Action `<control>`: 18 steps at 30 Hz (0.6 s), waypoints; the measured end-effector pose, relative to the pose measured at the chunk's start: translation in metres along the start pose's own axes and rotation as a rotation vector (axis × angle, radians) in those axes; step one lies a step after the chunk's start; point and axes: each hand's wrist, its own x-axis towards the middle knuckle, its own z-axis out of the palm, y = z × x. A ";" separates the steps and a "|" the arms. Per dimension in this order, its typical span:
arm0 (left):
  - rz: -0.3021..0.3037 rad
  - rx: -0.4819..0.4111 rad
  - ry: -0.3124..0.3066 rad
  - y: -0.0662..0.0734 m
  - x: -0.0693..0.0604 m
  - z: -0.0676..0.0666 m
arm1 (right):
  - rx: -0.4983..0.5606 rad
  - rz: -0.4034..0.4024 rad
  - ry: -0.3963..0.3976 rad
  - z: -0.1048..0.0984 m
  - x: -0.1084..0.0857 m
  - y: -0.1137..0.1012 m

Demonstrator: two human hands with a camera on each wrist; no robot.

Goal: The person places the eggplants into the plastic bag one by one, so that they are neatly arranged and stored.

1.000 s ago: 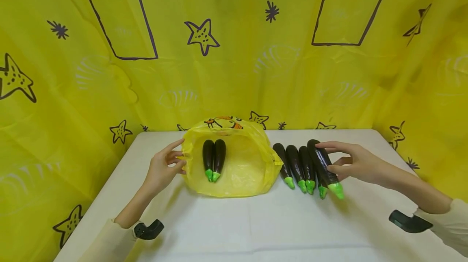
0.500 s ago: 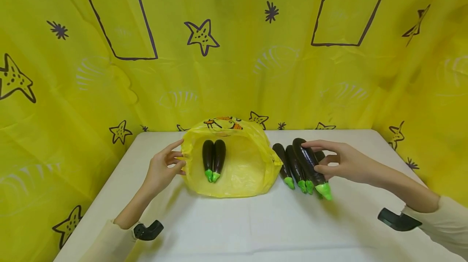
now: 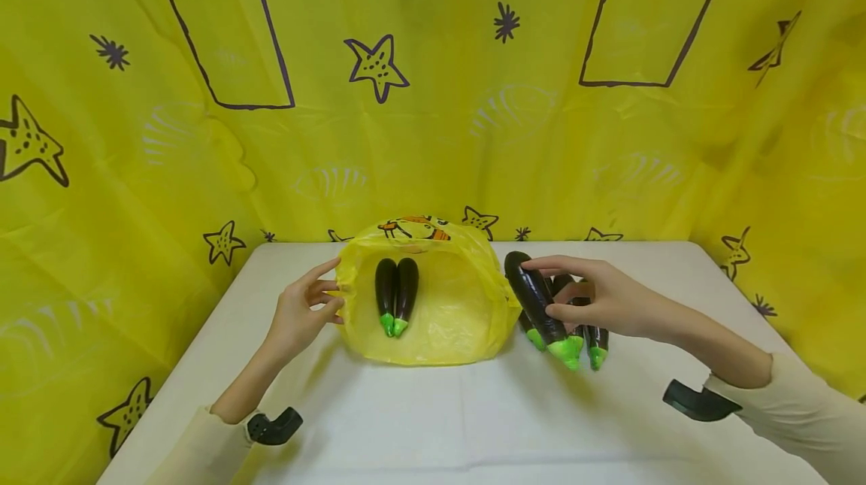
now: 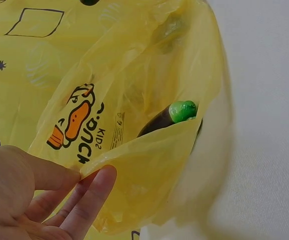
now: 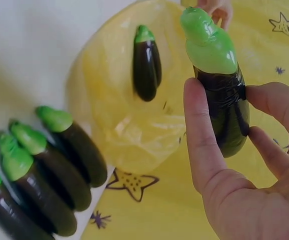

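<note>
A yellow plastic bag (image 3: 467,334) lies on its side with its mouth facing the person. Two dark eggplants with green stems (image 3: 407,289) rest side by side inside its left part. The left hand (image 3: 301,312) pinches the left edge of the opening; in the left wrist view, thumb and fingers (image 4: 49,195) grip the thin film. Right of the bag, the right hand (image 3: 609,298) holds another eggplant (image 3: 536,303) above a row of several more (image 3: 597,342). The right wrist view has the held eggplant (image 5: 219,100) between thumb and fingers, with the row (image 5: 49,180) below left.
A white-covered table (image 3: 419,425) carries the bag and the eggplants. A yellow curtain (image 3: 433,147) with stars and shells stands behind and at both sides. Dark devices (image 3: 274,426) are strapped at both wrists.
The right hand has moved left with its eggplant, from the right end of the row to its left end, beside the bag. The left hand and the bag have stayed where they were.
</note>
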 end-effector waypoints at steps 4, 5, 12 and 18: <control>0.005 0.002 0.002 -0.001 0.000 -0.001 | -0.001 -0.022 -0.021 0.007 0.009 -0.004; 0.008 0.003 0.002 -0.001 0.000 -0.001 | -0.002 -0.030 -0.027 0.008 0.011 -0.004; -0.003 0.000 0.005 -0.001 -0.001 -0.002 | 0.017 -0.054 -0.069 0.020 0.023 -0.006; -0.002 0.001 0.004 -0.001 -0.001 -0.002 | 0.016 -0.059 -0.080 0.032 0.034 -0.007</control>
